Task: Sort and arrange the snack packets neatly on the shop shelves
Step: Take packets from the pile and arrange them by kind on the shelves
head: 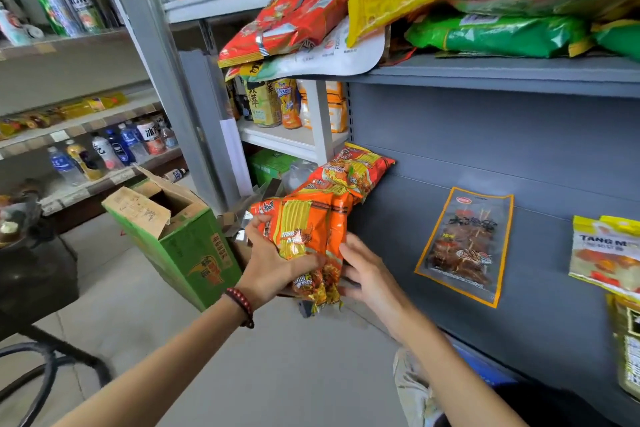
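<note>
Grey shop shelf (540,305), orange packets (311,229) in hand.
The left hand (273,263) curls round them; the right hand (367,274), fingers straight, steadies their side. Best square the edges, then slide them past the fingertips onto the shelf.

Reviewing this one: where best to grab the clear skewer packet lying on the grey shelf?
The clear packet lies flat, so pinch its empty sealed bottom edge, coming from the open front of the shelf, likely with the nearer right hand.
</note>
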